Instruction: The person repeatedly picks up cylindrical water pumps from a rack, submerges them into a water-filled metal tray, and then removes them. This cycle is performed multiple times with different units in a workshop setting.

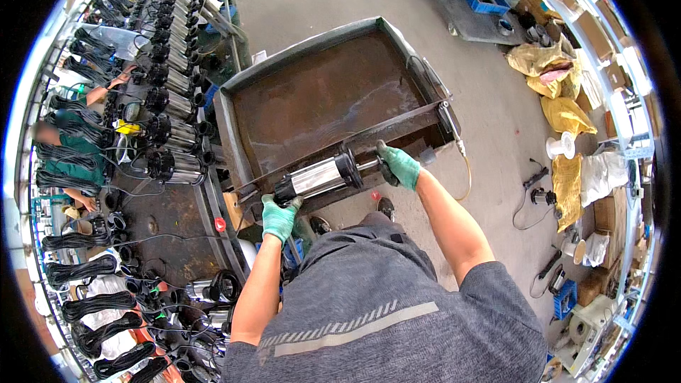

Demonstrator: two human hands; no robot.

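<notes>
hands, both in green gloves, have the fingers bent and hold one thing between them. the left hand (pixel 279 220) is closed on the black end of a steel-bodied cylindrical pump (pixel 316 177); the right hand (pixel 401 168) is closed around the outer end of a thin shiny rod (pixel 369 164), which comes out from the pump's other black end. the pump lies nearly level, a little higher on its right side, above the near edge of a large metal basin (pixel 312 45). i cannot tell if the edge carries any weight. the basin has a rust-brown bottom, and a yellowish hose (pixel 469 177) hangs at its right corner. to the left, a dark workbench (pixel 152 230) bears a long row of similar pumps (pixel 169 112), with coiled black cables (pixel 85 267) beside them. behind the row is a co-worker in green top (pixel 76 163). to the right, yellow sacks (pixel 567 115) and a white spool (pixel 560 145) are near a shelving rack (pixel 638 152).
</notes>
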